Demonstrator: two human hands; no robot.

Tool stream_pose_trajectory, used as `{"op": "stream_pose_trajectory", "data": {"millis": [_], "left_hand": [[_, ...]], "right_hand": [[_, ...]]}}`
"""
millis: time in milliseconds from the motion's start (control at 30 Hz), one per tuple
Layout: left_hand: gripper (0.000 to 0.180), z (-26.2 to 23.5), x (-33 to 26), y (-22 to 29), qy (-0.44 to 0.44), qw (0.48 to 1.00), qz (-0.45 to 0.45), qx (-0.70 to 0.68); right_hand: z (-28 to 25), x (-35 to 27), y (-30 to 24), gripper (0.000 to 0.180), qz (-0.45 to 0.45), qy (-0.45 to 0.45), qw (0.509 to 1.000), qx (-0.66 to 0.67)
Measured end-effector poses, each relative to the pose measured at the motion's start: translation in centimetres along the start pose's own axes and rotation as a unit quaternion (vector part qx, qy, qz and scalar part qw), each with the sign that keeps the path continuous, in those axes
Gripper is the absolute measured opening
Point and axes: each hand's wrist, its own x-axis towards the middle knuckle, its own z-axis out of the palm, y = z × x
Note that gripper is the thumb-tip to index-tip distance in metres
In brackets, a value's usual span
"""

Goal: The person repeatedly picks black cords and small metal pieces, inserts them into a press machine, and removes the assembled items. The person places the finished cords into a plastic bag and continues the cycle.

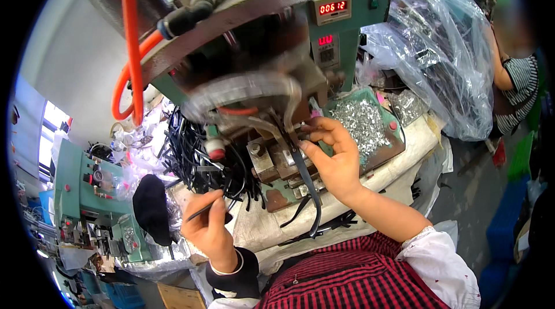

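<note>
A long black strap point(306, 182) runs from the die area of a press point(272, 158) and bends down over the near edge of its base. My right hand point(338, 161) is at the die, with thumb and fingers closed on the strap's upper end. Nearer and to the left, my left hand point(211, 225) pinches a thin black strip point(199, 212), its kind partly hidden by the fingers. Above the die, the press's clear curved guard point(243, 92) is smeared by motion. What lies directly under the press head is hidden.
Small silvery metal pieces fill a tray point(361, 124) right of the press. Many black straps point(185, 153) are heaped on the left, near a black cloth-like item point(152, 208). An orange hose point(132, 43) hangs upper left. Beyond a large plastic bag point(433, 49), another person point(517, 83) is at right.
</note>
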Motion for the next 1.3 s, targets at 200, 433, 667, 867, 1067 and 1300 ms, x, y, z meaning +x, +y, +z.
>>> {"op": "stream_pose_trajectory", "data": {"millis": [200, 433, 667, 867, 1067, 1300], "left_hand": [[0.010, 5.1, 6.0, 2.1, 0.012, 0.992, 0.123, -0.041], [0.021, 5.3, 0.8, 1.5, -0.221, 0.897, 0.366, 0.115], [0.028, 8.3, 0.5, -0.7, -0.255, 0.865, 0.413, 0.124], [0.034, 8.4, 0.8, -1.2, -0.258, 0.873, 0.405, 0.088], [0.028, 8.2, -0.3, -1.0, -0.222, 0.888, 0.391, 0.100], [0.031, -0.7, -2.3, 1.3, 0.091, 0.896, 0.275, 0.338]], "right_hand": [[1.7, -0.5, -3.1, 0.042, 0.062, -0.016, 0.994, 0.086], [-4.4, 1.4, -4.1, 0.034, -0.133, -0.128, 0.929, -0.320], [-11.6, 1.8, 3.9, 0.018, -0.142, 0.043, 0.796, -0.587], [-11.6, 3.3, 3.1, 0.013, -0.111, 0.090, 0.828, -0.542], [-12.4, 3.5, 3.3, 0.008, -0.170, 0.046, 0.811, -0.558], [-12.1, 1.6, 3.1, 0.011, -0.158, 0.074, 0.857, -0.485]]}}
